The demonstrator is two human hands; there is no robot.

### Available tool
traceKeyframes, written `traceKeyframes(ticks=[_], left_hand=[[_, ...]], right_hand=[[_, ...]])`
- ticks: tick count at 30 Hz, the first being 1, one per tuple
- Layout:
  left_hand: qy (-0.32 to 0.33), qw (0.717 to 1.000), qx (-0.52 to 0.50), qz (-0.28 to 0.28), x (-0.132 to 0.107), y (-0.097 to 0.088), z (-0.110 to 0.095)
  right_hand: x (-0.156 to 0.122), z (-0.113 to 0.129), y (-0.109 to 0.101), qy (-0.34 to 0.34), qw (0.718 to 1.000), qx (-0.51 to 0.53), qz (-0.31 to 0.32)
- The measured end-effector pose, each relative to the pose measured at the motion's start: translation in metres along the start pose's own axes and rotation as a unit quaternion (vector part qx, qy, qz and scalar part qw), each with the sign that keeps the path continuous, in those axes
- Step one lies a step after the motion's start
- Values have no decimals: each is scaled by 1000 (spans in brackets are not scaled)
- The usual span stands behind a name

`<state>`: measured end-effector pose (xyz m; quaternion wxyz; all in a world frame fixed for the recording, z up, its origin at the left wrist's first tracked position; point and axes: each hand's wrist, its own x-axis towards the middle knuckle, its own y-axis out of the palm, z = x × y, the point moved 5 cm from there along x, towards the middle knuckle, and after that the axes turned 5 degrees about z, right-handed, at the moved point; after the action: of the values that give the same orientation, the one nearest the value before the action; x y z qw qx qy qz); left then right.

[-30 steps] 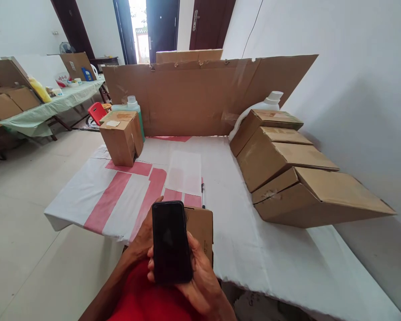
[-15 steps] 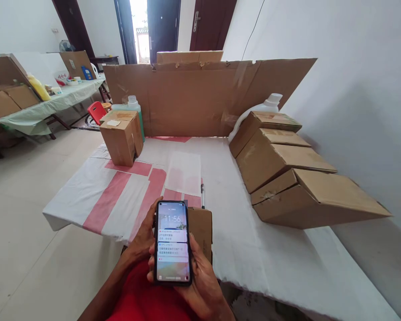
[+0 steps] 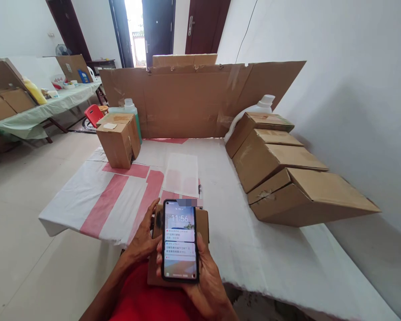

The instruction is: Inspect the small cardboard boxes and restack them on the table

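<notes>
At the bottom centre of the frame, the right hand (image 3: pixel 205 278) is gripping a phone (image 3: pixel 180 240), fingers wrapping its edges, with the lit screen facing up and showing 11:56. The left hand (image 3: pixel 141 240) is clasping the left side of a small cardboard box (image 3: pixel 203 223), which is sitting just behind the phone at the near edge of the bench (image 3: pixel 254 254). Just beyond the box, a pen (image 3: pixel 200 192) is lying beside a white sheet (image 3: pixel 182 174). At centre right, leaning cartons (image 3: pixel 280 178) are resting against one another. An upright carton (image 3: pixel 116 140) is standing at upper left, before a cardboard screen (image 3: pixel 194 102).
</notes>
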<state>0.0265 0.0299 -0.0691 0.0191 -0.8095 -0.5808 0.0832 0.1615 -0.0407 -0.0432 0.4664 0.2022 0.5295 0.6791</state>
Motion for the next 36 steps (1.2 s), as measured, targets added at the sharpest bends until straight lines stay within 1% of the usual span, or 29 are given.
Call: traceKeyframes(ticks=[2,4,6,8,10,11,12,14,16,18,20,22,24,26,28,30,33,36], left_hand=[[11,1000,-4,6,0,0,2],[16,1000,-2,7,-1,-1,4],[3,1000,2,-7,-1,-6,6],[-22,999,7,-26,0,-14,11],[-39,998,7,-39,4,-22,17],[-41,998,8,-42,7,-25,19],[-41,998,7,-45,10,-29,22],[-43,998,4,-51,18,-35,26],[-47,997,-6,-55,27,-40,28],[-54,997,-27,-58,38,-43,28],[-58,995,-44,-63,51,-45,30],[-60,994,-44,-78,64,-48,34],[-56,993,-30,-101,76,-52,40],[-47,991,-13,-123,82,-57,46],[-35,990,3,-138,84,-61,51],[-21,990,14,-142,80,-64,54],[-6,992,22,-128,72,-65,55],[4,993,25,-115,63,-62,56]], right_hand=[[-3,16,-6,-39,998,-32,-30],[-7,36,-15,-78,993,-64,-66],[-10,61,-28,-115,983,-97,-104],[-11,86,-48,-149,968,-142,-147],[-9,110,-74,-175,939,-212,-206],[-6,120,-88,-185,915,-264,-243],[-4,130,-103,-191,883,-323,-283],[2,147,-129,-200,806,-429,-355],[7,158,-149,-201,742,-497,-403],[11,166,-160,-205,693,-538,-434],[12,172,-164,-207,638,-583,-458],[12,173,-162,-207,585,-625,-474],[14,170,-160,-202,542,-659,-480],[15,165,-159,-194,510,-687,-480],[16,161,-160,-184,485,-707,-480],[17,160,-162,-173,470,-720,-481],[18,162,-165,-160,458,-728,-484],[19,160,-162,-161,446,-732,-489]])
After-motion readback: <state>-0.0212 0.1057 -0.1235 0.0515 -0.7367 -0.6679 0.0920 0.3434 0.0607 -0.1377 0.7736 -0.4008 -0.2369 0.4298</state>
